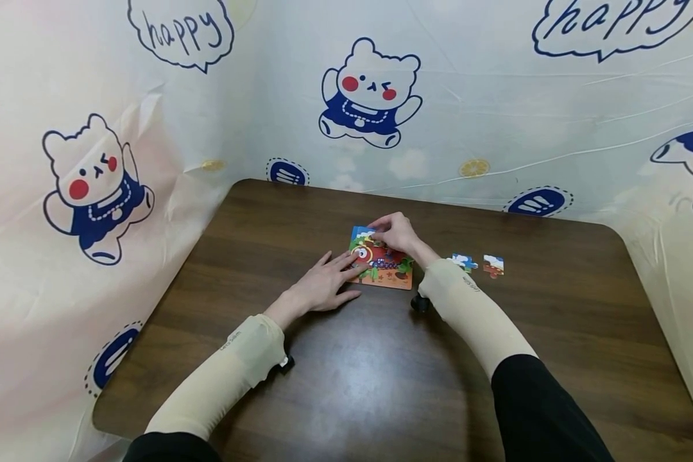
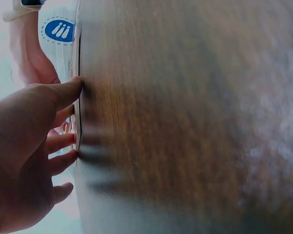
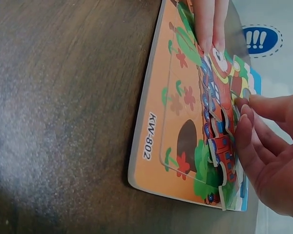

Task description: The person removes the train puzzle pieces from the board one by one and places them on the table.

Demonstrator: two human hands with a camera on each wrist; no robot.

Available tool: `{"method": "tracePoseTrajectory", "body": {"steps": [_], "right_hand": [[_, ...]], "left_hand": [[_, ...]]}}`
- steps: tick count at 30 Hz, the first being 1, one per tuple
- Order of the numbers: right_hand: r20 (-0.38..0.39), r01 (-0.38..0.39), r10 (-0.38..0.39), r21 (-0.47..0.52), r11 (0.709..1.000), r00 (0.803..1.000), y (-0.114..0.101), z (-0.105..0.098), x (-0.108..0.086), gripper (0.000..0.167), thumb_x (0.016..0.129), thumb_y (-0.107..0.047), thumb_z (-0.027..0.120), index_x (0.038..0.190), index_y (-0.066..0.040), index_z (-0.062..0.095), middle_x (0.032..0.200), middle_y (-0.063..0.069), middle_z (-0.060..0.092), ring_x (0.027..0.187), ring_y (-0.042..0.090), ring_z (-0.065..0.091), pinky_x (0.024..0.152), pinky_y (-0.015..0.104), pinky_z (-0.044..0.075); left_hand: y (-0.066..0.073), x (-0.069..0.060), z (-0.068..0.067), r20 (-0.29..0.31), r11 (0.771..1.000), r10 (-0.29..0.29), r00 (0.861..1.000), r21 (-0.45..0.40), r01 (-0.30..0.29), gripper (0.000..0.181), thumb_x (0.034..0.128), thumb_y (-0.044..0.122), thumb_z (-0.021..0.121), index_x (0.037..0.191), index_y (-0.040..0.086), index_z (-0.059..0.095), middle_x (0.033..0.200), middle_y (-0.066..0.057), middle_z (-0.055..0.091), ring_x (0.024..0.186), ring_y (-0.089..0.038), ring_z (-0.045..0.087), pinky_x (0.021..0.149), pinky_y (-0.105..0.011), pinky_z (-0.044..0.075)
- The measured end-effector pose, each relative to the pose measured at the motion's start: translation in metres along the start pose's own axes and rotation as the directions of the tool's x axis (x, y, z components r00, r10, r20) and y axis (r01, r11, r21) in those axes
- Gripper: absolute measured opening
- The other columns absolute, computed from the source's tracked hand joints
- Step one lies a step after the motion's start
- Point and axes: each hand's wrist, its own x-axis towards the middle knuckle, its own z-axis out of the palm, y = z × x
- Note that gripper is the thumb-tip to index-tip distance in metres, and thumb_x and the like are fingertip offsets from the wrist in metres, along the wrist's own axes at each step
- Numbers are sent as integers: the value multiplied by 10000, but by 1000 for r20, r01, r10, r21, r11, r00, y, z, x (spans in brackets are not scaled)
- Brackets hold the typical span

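Observation:
A colourful jigsaw puzzle board (image 1: 394,278) with a red train picture and an orange border lies on the brown table. My left hand (image 1: 323,285) rests at its left side, straight fingers pressing on the picture. Over the upper part of the board, my right hand (image 1: 398,233) pinches a small puzzle piece (image 3: 238,84) between thumb and fingers, low against the picture. In the right wrist view, several pieces near that hand stand slightly raised and uneven in the board. Fingers hide part of the pinched piece. The left wrist view catches the board only edge-on.
To the right of the board lie two loose puzzle pieces, a blue and white one (image 1: 464,262) partly behind the right forearm and a brown and blue one (image 1: 493,265). A printed curtain (image 1: 439,167) hangs behind and beside the table (image 1: 358,385).

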Motion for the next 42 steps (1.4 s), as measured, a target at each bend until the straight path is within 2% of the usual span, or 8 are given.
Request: {"method": "tracePoseTrajectory", "body": {"steps": [5, 12, 16, 26, 33, 42], "right_hand": [[-6, -3, 3, 44, 999, 1000, 2, -2, 1, 253, 1083, -134, 710, 1301, -49, 807, 965, 153, 787, 602, 138, 605, 560, 263, 502], [22, -29, 25, 164, 986, 999, 4, -8, -3, 270, 1102, -116, 671, 1327, -18, 783, 1144, 257, 816, 672, 122, 670, 564, 252, 527], [34, -52, 46, 235, 971, 998, 7, -17, -11, 290, 1113, -115, 651, 1347, 15, 761, 1167, 274, 807, 671, 136, 673, 558, 252, 534], [-25, -79, 87, 227, 971, 996, 22, -51, -29, 291, 1113, -130, 655, 1339, 16, 765, 1206, 273, 805, 710, 134, 678, 619, 284, 593], [-12, -93, 99, 233, 968, 995, 36, -73, -50, 315, 1103, -133, 676, 1361, 34, 745, 1215, 256, 811, 737, 141, 705, 596, 245, 587], [-5, -119, 124, 248, 961, 992, 58, -91, -75, 337, 1090, -119, 694, 1365, 71, 727, 1130, 219, 839, 681, 108, 698, 576, 245, 575]], "left_hand": [[0, 1, 0, 8, 1000, -8, 1000, 5, 8, 692, 1122, 533, 581, 1734, 286, 373, 1827, -123, 294, 1703, -340, 296, 1386, -658, 181], [2, 0, -1, 14, 1000, -15, 1000, 8, 15, 690, 1122, 541, 576, 1734, 300, 369, 1827, -116, 295, 1702, -336, 300, 1387, -659, 177], [2, 1, -1, 16, 1000, -8, 1000, 9, 8, 690, 1126, 540, 569, 1738, 297, 360, 1828, -122, 291, 1704, -337, 293, 1387, -659, 173], [2, -1, -2, 24, 1000, -14, 1000, 7, 14, 688, 1127, 530, 573, 1738, 299, 358, 1830, -120, 285, 1715, -327, 267, 1388, -663, 162], [0, -1, -1, 8, 1000, -6, 1000, 16, 6, 691, 1129, 515, 579, 1741, 291, 351, 1827, -121, 290, 1704, -339, 290, 1386, -665, 170], [1, -2, -3, -1, 1000, 8, 1000, 18, -8, 688, 1126, 506, 589, 1736, 276, 367, 1821, -135, 302, 1694, -356, 311, 1378, -674, 186]]}}
